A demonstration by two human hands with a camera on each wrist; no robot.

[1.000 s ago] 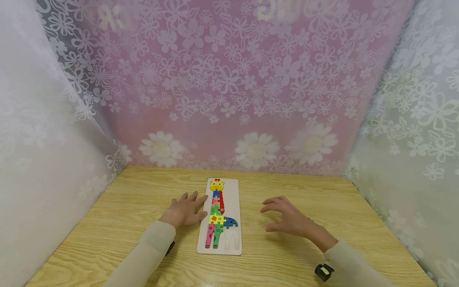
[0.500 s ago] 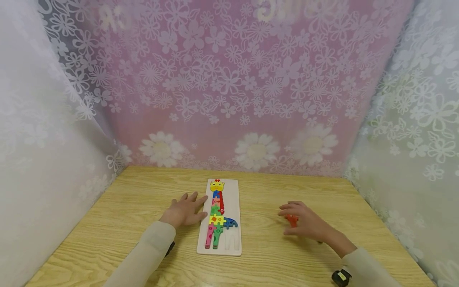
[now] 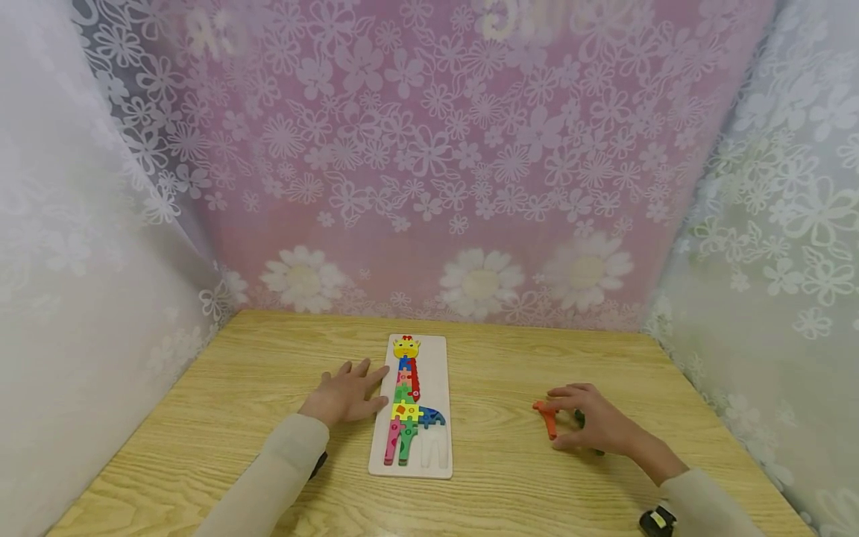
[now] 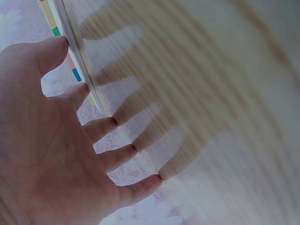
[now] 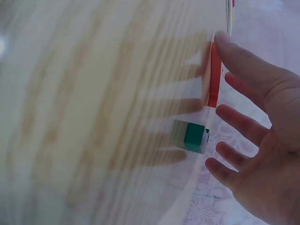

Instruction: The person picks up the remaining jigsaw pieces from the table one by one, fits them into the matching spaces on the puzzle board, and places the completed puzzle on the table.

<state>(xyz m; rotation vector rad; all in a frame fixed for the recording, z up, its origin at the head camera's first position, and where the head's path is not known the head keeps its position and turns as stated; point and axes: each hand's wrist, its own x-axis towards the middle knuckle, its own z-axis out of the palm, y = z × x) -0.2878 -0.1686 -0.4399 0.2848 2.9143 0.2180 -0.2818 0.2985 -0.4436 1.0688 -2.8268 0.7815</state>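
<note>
A pale wooden giraffe puzzle board (image 3: 436, 373) lies on the table, with coloured numbered pieces fitted from the yellow head (image 3: 406, 347) down to a blue rump piece (image 3: 432, 416). Below that piece, a leg-shaped recess shows bare wood. My left hand (image 3: 342, 395) is spread flat, its thumb and index fingertips at the board's left edge. To the right, my right hand (image 3: 607, 426) holds an orange puzzle piece (image 3: 549, 421) at its ends between thumb and fingertips, low over the tabletop. Under that palm sits a green puzzle piece (image 5: 194, 137), mostly covered in the head view.
The wood-grain table (image 3: 496, 477) runs back to a pink flowered curtain (image 3: 429, 186). White flowered curtains hang along the left (image 3: 101, 298) and right sides. A black wrist device (image 3: 658, 520) shows beside the right sleeve.
My right hand has moved right and slightly nearer, settling on the orange piece, which was mostly hidden by the hand before. The left hand and the board have not moved.
</note>
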